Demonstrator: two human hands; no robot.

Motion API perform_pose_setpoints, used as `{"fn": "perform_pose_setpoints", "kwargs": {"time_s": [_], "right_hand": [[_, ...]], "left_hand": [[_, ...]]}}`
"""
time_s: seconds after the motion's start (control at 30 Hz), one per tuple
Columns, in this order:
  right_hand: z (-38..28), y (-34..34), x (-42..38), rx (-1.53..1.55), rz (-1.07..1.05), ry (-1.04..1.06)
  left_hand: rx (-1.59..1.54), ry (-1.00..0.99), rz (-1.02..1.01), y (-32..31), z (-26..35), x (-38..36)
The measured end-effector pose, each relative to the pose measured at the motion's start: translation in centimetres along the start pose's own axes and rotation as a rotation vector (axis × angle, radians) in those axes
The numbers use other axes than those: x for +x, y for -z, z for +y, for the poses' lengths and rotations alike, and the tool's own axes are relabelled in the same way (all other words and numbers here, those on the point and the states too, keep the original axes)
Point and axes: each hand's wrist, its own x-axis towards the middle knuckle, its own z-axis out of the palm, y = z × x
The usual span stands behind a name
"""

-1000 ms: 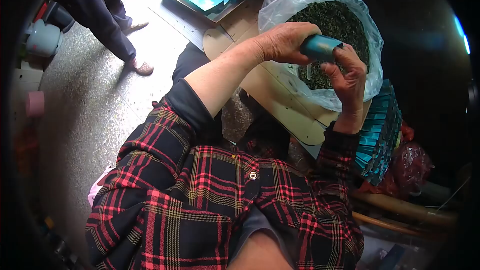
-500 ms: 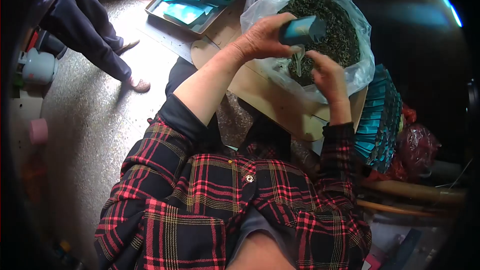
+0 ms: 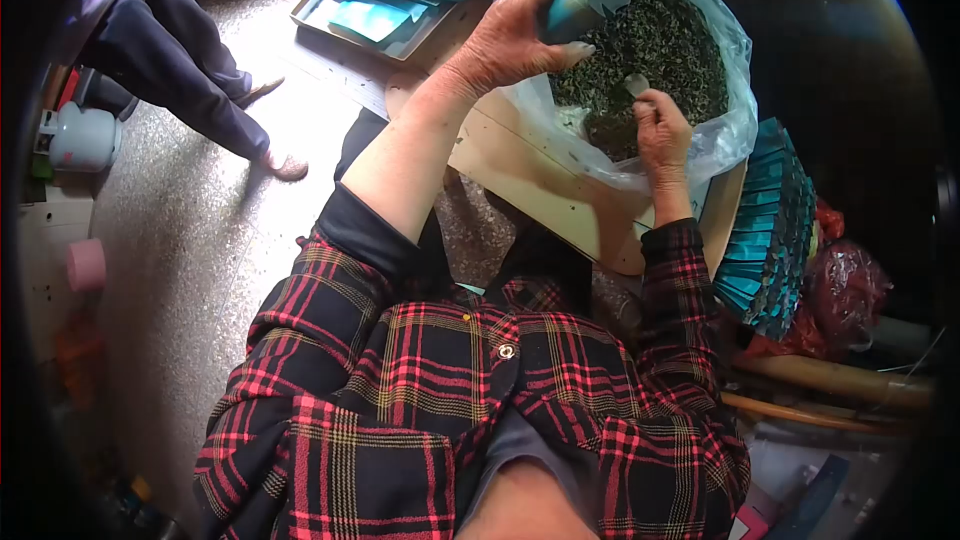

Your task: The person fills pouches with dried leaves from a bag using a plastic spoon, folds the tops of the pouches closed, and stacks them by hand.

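My left hand (image 3: 508,38) is closed around a teal foil pouch (image 3: 578,8), which lies tilted with its open end toward the right, above the bag. My right hand (image 3: 663,135) pinches a small translucent spoon (image 3: 636,85), whose rounded end sits over dark dried leaves (image 3: 670,40); most of its handle is hidden in my fingers. The leaves, which look like tea, fill a large clear plastic bag (image 3: 738,125) with its mouth spread wide. The pouch and the spoon are apart.
A shallow box (image 3: 402,48) of teal pouches stands at the upper left. Beside the bag, on the right, is a dense stack of teal pouches (image 3: 765,240), with a red plastic bag (image 3: 848,290) past it. Another person's legs (image 3: 175,60) show at left.
My right hand has drawn away from the pouch, and the spoon is now over the leaves. My left hand has shifted slightly up and left, tilting the pouch's open end upward.
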Motion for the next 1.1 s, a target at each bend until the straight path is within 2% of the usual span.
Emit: {"fn": "perform_pose_setpoints", "kwargs": {"time_s": [0.1, 0.13, 0.23, 0.37, 0.4, 0.5, 0.63, 0.8, 0.9, 1.1], "right_hand": [[0.2, 0.4, 0.3, 0.175, 0.121, -0.41], [-0.3, 0.6, 0.7, 0.179, 0.12, -0.41], [-1.5, 1.4, 1.7, 0.799, -0.094, -0.955], [-2.9, -2.1, 1.7, 0.849, -0.125, -1.065], [-2.9, -2.7, 1.9, 0.851, -0.125, -1.064], [-2.4, -4.4, 2.6, 0.851, 0.076, -1.052], [-0.5, -5.1, 3.8, 0.85, 0.245, -0.976], [-0.3, -4.1, 4.5, 0.815, 0.327, -0.809], [-0.4, -3.0, 4.7, 0.74, 0.408, -0.746], [0.5, 0.2, 4.6, 0.655, 0.413, -0.668]], "left_hand": [[0.034, 0.023, 0.032, 0.1, -0.1, 0.0], [0.038, 0.025, 0.033, 0.2, 0.0, 0.0], [-0.001, 0.042, 0.034, 0.4, 0.1, 0.0], [0.02, 0.016, 0.01, 0.4, 0.3, -0.1], [0.022, 0.015, 0.01, 0.5, 0.3, -0.1], [-0.024, 0.02, -0.008, 0.4, 0.0, -0.1], [0.044, 0.016, -0.022, -0.2, 0.1, -0.2], [0.115, -0.028, -0.049, -2.5, 0.9, -0.9], [0.185, 0.073, -0.188, -3.8, 0.8, -0.9], [0.314, 0.23, -0.145, -5.2, -0.6, -0.4]]}}
